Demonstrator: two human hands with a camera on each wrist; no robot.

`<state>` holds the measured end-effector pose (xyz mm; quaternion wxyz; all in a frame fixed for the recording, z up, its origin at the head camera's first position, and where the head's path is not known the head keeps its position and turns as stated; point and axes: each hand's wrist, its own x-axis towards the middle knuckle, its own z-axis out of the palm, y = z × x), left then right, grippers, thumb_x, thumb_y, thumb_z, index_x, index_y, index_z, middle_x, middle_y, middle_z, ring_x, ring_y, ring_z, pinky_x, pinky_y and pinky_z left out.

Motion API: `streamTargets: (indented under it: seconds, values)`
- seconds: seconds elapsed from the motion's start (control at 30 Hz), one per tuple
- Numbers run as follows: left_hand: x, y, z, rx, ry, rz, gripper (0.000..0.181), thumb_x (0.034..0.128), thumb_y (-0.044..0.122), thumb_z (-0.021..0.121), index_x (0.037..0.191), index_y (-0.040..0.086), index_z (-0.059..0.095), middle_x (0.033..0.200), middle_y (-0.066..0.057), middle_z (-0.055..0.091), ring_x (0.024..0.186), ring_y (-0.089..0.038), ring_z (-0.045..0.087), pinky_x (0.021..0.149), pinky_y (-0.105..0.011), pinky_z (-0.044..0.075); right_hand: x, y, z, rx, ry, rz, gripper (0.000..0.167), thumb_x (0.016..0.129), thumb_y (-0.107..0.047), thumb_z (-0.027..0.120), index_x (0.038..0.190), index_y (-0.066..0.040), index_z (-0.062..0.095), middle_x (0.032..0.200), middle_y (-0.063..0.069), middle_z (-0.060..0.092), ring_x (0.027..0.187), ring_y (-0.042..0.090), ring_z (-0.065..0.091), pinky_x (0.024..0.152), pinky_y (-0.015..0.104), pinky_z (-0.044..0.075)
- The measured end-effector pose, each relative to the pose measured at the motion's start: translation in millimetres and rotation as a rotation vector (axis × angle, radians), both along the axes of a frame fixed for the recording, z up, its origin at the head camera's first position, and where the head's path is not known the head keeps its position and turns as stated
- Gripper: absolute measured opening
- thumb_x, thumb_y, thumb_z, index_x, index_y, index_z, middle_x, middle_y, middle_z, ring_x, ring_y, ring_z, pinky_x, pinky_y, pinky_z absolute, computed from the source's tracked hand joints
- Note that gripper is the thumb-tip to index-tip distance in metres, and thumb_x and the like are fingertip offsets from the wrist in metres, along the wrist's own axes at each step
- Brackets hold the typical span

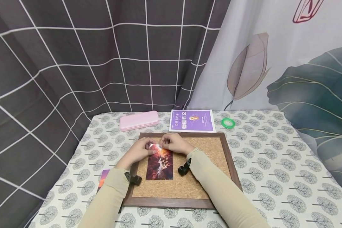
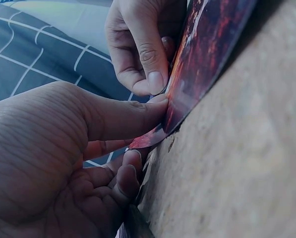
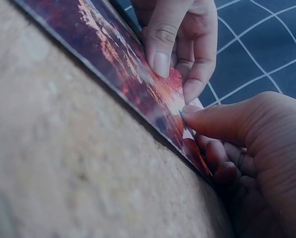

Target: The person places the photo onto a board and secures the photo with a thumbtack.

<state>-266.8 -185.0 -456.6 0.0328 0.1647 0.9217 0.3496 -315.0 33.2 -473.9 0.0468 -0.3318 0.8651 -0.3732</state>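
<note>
A glossy photo card point(image 1: 160, 166) in dark red and orange lies over the left part of a cork board point(image 1: 199, 186) framed in brown wood. My left hand point(image 1: 139, 150) pinches the card's upper left corner, thumb on the printed face. At the top edge, my right hand point(image 1: 175, 143) pinches the card between thumb and curled fingers, close to the left fingertips. In the right wrist view the upper end of the card point(image 3: 175, 99) bends up from the cork. Whether anything small lies between the right fingertips is hidden.
Behind the board lie a pink case point(image 1: 139, 121), a purple-covered booklet point(image 1: 192, 121) and a green tape roll point(image 1: 228, 123). A second picture card point(image 1: 103, 177) sticks out beside the board, partly under the left forearm. A tree-patterned cloth point(image 1: 262, 177) covers the table; curtains hang behind.
</note>
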Motion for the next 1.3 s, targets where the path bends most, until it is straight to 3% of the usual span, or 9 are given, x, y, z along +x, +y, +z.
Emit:
streamTargets:
  seconds: [0.9,1.3]
  values:
    - [0.7,0.2,-0.7,0.002,-0.003,0.007,0.034,0.0825,0.019,0.081,0.113,0.009,0.069,0.086,-0.001,0.056,0.077,-0.015,0.051,0.074,-0.036,0.044,-1.2,-2.8,-5.1,0.027,0.028,-0.021,0.006,0.089,-0.017,0.075,0.090,-0.016,0.070,0.079,-0.007,0.063,0.073,0.007,0.058,0.071,0.026,0.049]
    - [0.0,-0.3,-2.7,0.013,-0.016,0.008,0.034,0.0831,0.019,0.081,0.113,0.011,0.069,0.088,-0.001,0.056,0.079,-0.016,0.051,0.075,-0.035,0.043,2.0,-6.9,-1.9,0.008,-0.027,-0.059,0.004,0.088,-0.014,0.074,0.090,-0.013,0.071,0.077,-0.005,0.063,0.071,0.009,0.058,0.069,0.025,0.049]
